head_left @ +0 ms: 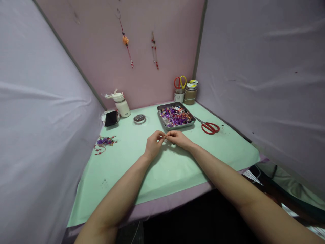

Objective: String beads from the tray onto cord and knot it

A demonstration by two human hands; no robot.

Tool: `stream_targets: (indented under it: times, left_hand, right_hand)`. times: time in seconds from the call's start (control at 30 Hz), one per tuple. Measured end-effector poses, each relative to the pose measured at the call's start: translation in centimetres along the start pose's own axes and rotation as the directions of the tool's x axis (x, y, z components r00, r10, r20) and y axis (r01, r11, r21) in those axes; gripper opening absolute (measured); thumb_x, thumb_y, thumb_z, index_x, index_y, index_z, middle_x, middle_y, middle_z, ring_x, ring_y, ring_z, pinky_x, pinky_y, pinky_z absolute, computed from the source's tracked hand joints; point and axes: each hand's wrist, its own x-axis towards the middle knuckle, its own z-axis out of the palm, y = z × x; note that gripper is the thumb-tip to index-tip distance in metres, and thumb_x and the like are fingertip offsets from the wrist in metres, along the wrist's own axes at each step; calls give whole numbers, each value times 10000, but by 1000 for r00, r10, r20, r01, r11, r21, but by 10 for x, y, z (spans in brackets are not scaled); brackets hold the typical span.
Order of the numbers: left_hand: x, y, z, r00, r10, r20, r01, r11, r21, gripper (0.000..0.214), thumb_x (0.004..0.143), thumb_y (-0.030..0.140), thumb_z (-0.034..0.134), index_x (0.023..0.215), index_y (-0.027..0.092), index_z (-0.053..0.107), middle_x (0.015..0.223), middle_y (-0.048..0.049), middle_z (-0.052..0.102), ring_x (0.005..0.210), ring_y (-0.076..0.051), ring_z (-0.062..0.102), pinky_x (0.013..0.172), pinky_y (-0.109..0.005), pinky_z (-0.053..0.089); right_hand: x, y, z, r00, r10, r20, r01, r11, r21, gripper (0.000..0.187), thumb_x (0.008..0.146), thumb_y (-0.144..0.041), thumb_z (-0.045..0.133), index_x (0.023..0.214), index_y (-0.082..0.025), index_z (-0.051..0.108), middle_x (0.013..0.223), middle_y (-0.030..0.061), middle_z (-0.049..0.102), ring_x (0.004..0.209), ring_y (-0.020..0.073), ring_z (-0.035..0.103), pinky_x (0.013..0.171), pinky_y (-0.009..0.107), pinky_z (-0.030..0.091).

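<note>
A small clear piece [165, 140] sits just below the frame's centre, partly covered by the fingertips of my left hand [152, 144] and right hand [178, 139]; it is too small to make out exactly. My left forearm [124, 186] and right forearm [223, 173] lead down to arms cut off at the lower edge. The hands meet, wrists turned inward, each thumb and forefinger pinched on the piece. Pale green covers the table [127, 166]. Just beyond, right of centre, a metal tray [177, 128] holds mostly purple beads [174, 117]; red-handled scissors [210, 128] lie to its right. At middle left rest tangled beaded cords [105, 141]. A pink wall [167, 13] rises behind, between pale lavender sheets [254, 67].
</note>
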Motion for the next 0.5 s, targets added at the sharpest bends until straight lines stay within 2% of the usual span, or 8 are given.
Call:
stream_targets:
  times: [0.23, 0.33, 0.4, 0.5]
  left_hand:
    - [-1, -1, 4, 998, -56, -37, 54, 996, -68, 34, 800, 218, 544, 817, 206, 571, 805, -3, 657, 745, -141, 643, 742, -292, 511]
    - [3, -3, 0, 987, -107, -121, 98, 992, -77, 77, 798, 235, 555, 871, 214, 563, 817, -4, 665, 783, -150, 651, 768, -296, 498]
    - [7, -5, -5, 971, -133, -200, 128, 991, -38, 107, 783, 237, 573, 888, 217, 565, 820, -8, 667, 826, -158, 642, 792, -299, 483]
    - [13, -9, -11, 944, -162, -286, 174, 985, 16, 70, 753, 212, 579, 823, 207, 576, 805, -12, 658, 815, -161, 622, 779, -298, 465]
  right_hand:
    - [1, 1, 0, 999, -8, -32, 10, 997, 76, 121, 747, -307, 542, 727, -188, 554, 518, -68, 419, 479, 82, 340, 482, 225, 259]
    - [1, 0, -1, 998, -30, -47, 35, 995, 98, 124, 761, -316, 538, 741, -194, 539, 536, -70, 422, 492, 85, 342, 502, 231, 271]
    - [1, -1, -2, 993, -52, -103, 62, 993, 97, 124, 764, -318, 541, 736, -198, 520, 547, -69, 420, 508, 90, 349, 515, 236, 279]
    - [3, 1, -4, 982, -75, -175, 93, 991, 95, 141, 759, -324, 559, 720, -204, 495, 567, -64, 428, 535, 97, 364, 528, 241, 287]
